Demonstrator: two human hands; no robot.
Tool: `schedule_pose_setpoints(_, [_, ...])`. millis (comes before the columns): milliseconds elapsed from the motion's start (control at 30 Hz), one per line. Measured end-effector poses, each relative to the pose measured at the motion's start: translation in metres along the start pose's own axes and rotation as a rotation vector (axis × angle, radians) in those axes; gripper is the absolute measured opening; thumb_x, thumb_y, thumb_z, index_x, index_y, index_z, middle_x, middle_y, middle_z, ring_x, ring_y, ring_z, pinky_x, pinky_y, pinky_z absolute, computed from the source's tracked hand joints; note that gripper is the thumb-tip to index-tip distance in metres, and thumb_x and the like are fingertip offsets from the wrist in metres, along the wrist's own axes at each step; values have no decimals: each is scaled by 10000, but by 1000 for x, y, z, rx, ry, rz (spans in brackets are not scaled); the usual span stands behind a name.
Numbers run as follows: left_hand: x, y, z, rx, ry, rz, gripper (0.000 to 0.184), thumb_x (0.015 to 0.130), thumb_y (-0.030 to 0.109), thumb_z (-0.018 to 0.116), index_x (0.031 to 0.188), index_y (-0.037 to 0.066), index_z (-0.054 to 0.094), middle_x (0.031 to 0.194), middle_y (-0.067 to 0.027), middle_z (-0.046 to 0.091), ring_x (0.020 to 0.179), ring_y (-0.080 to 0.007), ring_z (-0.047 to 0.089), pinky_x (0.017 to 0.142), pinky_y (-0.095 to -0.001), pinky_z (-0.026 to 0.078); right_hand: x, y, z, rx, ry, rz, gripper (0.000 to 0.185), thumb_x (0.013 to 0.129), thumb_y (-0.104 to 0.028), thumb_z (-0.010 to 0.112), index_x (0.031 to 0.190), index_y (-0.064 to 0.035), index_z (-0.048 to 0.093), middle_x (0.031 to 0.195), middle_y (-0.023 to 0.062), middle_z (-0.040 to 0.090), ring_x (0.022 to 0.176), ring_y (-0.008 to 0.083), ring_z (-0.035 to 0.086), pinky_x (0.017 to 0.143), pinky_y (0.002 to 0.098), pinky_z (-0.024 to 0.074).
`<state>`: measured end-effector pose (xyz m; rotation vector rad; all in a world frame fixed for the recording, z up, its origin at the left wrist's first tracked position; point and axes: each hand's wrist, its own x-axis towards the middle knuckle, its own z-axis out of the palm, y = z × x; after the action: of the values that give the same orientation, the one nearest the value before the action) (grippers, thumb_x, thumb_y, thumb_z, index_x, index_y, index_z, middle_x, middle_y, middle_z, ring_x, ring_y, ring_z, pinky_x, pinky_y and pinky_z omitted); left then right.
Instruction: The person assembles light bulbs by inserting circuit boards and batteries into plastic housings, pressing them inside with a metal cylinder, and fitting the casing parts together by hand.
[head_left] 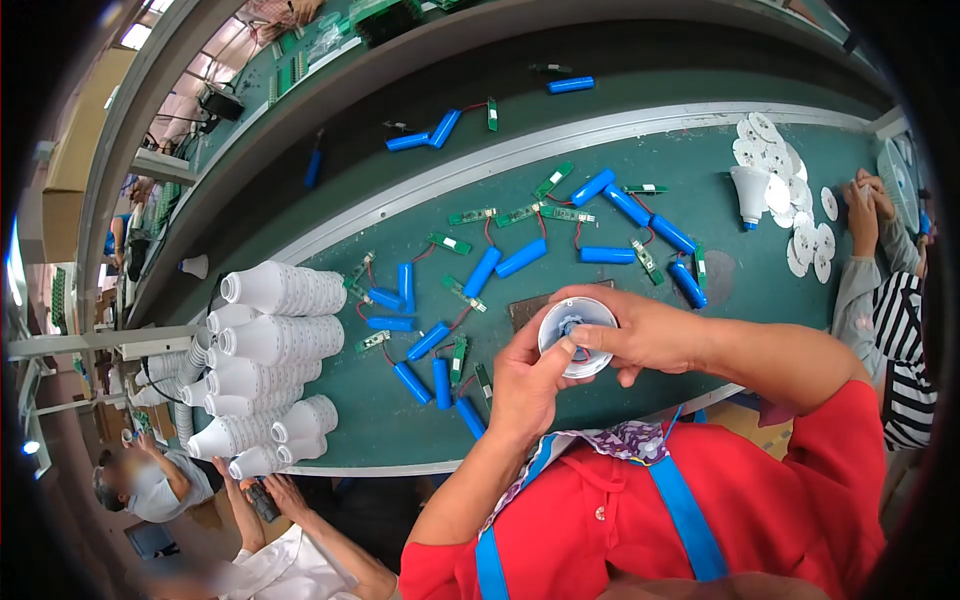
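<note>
In the head view, a white cone-shaped bulb housing (592,366) is held between my two hands, its open mouth facing up toward me. My left hand (525,385) grips it from the left, the thumb reaching in over the rim. From the other side, my right hand (640,335) wraps round it, with its thumb also inside the mouth. Something dark bluish shows inside, partly hidden by the thumbs. Around my hands lie blue cylindrical batteries (521,258) wired to small green circuit boards (554,180).
Stacked white bulb housings (285,338) stand at the left of the green table (350,440). White round discs (768,150) and a single housing (749,190) lie at the right. More batteries (571,85) sit beyond the metal rail (400,205). Other people's hands (866,205) are nearby.
</note>
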<state>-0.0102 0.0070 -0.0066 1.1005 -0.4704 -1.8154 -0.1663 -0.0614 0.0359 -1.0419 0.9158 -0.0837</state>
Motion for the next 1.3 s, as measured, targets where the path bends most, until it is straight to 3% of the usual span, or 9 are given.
schedule_pose_setpoints(233, [-1,0,-2,-10,-28,-7,416,847,179,580,1232,67,469,1070,-67,570,912,-169,597,663,-290,539,-2,4,-4,25,4,30,520,871,-326,525,1287,-63,356,873,29,533,581,76,441,501,263,451])
schedule_pose_setpoints(267, [0,0,-3,-24,-36,-10,435,843,170,584,1245,66,452,1081,-67,563,914,-170,597,673,-289,537,-18,1,-1,-176,138,5,576,836,-329,573,1296,-64,349,834,46,539,666,140,499,589,317,462])
schedule_pose_setpoints(367, [-5,-5,-6,-41,-75,27,507,824,122,599,1283,58,394,1117,-72,537,921,-173,594,702,-288,532,-42,66,-17,-837,593,-692,673,729,-323,684,1280,-87,379,896,73,540,848,224,520,737,372,443])
schedule_pose_setpoints(467, [-9,-12,-9,109,-142,221,602,787,35,613,1317,41,326,1164,-85,501,927,-177,590,734,-287,524,-69,102,-23,-1426,666,-626,693,624,-276,736,1226,-103,439,986,73,521,985,275,477,832,395,393])
schedule_pose_setpoints(567, [-3,-31,-14,349,-138,410,646,758,-24,618,1318,19,298,1179,-97,487,925,-171,588,748,-275,513,-52,141,-33,-1530,677,-687,627,603,-236,735,1164,-104,486,1045,62,496,995,264,471,837,390,391])
schedule_pose_setpoints(800, [7,-40,-12,641,59,493,430,743,32,650,1136,16,477,943,-71,598,760,-108,587,647,-244,470,-41,141,-36,-1465,605,-651,570,644,-147,713,1148,-38,470,1057,124,506,998,288,480,830,393,403])
schedule_pose_setpoints(1000, [8,-42,-16,736,109,602,354,743,75,655,1071,33,526,845,-84,611,634,-146,571,594,-286,457,-72,68,-4,-918,907,-928,539,670,-94,704,1150,-26,468,1011,155,538,884,335,526,770,381,444])
schedule_pose_setpoints(1200, [11,-41,-20,807,108,647,368,746,74,659,1083,30,517,848,-87,609,627,-153,574,587,-299,458,-57,13,18,-989,674,-1112,471,644,-86,721,1084,-74,552,911,124,566,834,301,547,711,354,456])
schedule_pose_setpoints(1300, [8,-39,-17,798,98,694,375,746,64,658,1091,30,513,846,-86,608,634,-153,579,585,-298,460,-59,-2,33,-1085,809,-1228,471,622,-84,734,1064,-74,570,894,113,561,820,281,548,694,346,456])
